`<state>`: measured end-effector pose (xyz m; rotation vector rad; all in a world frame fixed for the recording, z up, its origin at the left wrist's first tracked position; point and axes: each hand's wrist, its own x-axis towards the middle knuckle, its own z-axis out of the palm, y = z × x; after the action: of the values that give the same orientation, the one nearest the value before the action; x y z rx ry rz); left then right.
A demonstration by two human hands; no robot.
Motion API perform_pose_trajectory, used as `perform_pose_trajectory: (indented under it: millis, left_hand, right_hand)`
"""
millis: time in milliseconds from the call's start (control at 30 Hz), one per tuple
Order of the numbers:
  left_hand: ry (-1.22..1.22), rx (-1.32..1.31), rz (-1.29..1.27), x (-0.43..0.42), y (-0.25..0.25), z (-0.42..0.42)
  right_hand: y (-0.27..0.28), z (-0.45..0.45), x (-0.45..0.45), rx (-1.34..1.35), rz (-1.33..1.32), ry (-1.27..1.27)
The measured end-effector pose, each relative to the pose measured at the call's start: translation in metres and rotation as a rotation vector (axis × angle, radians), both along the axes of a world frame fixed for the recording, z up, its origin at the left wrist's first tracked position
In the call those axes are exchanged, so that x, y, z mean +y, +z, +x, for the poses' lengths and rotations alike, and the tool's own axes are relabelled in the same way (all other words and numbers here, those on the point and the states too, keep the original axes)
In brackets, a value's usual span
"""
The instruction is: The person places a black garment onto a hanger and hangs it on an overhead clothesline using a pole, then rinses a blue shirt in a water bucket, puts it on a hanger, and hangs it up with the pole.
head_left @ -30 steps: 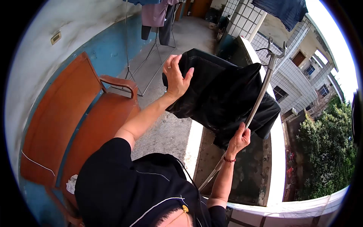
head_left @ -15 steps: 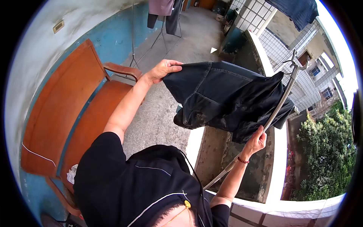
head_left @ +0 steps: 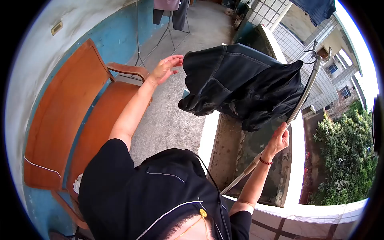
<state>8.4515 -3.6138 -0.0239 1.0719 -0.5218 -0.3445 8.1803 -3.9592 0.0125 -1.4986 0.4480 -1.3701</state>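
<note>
A metal pole [head_left: 307,90] with a forked top slants up to the right, and my right hand [head_left: 279,140] is wrapped round it. From a hook at the fork hangs a black garment [head_left: 236,78] with visible seams, spread out to the left over the ledge. My left hand [head_left: 166,69] is beside the garment's left edge, fingers apart, with a small gap between fingertips and cloth. The pole's lower part passes behind my right wrist, which bears a red bead bracelet.
A brown wooden bench [head_left: 66,120] stands along the blue and white wall at left. Clothes on a drying rack [head_left: 172,32] are at the back. A white-edged parapet [head_left: 294,160] runs down the right, with a bush [head_left: 346,156] beyond. Dark clothing [head_left: 316,10] hangs upper right.
My left hand held the garment's left corner half a second ago and has let it go. The pole, garment and right hand have shifted a little up and to the right.
</note>
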Motion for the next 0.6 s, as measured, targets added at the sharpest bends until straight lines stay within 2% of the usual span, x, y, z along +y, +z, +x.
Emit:
perform_pose_trajectory:
  millis: [33,100,167,233,267,333,400,433,467,500,567,600]
  left_hand:
    - [0.066,0.067,0.167,-0.005,-0.038,0.008]
    - [0.178,0.425,0.518,-0.036,-0.111,0.012]
    - [0.137,0.631,0.710,-0.075,-0.164,0.001]
    - [-0.144,0.698,0.251,-0.122,-0.240,0.011]
    - [-0.160,0.639,-0.041,-0.136,-0.212,-0.015]
    - [-0.158,0.685,-0.195,-0.149,-0.195,-0.021]
    - [-0.231,0.820,-0.290,-0.135,-0.216,0.004]
    - [-0.239,0.787,-0.281,-0.126,-0.240,0.024]
    - [-0.012,0.695,-0.118,-0.121,-0.236,0.027]
    - [0.043,0.705,-0.005,-0.116,-0.233,0.032]
    - [0.146,0.862,0.082,-0.109,-0.248,0.032]
    - [0.083,0.900,0.293,-0.108,-0.283,0.042]
  right_hand:
    - [0.001,0.001,0.001,-0.005,0.003,0.027]
    - [0.008,0.004,0.008,-0.010,0.025,0.031]
    - [0.008,0.005,0.006,-0.002,0.049,0.026]
    - [0.015,0.005,0.004,-0.024,0.045,0.015]
    - [0.020,0.006,0.003,-0.053,0.050,0.011]
    - [0.027,0.001,-0.001,-0.081,0.097,-0.005]
    - [0.033,-0.003,-0.006,-0.070,0.137,-0.043]
    - [0.029,-0.001,-0.009,-0.080,0.127,-0.070]
    - [0.028,-0.003,-0.009,-0.094,0.108,-0.043]
    - [0.031,-0.003,-0.007,-0.089,0.110,-0.067]
    - [0.033,-0.006,-0.003,-0.069,0.091,-0.111]
    - [0.035,-0.006,-0.003,-0.057,0.062,-0.129]
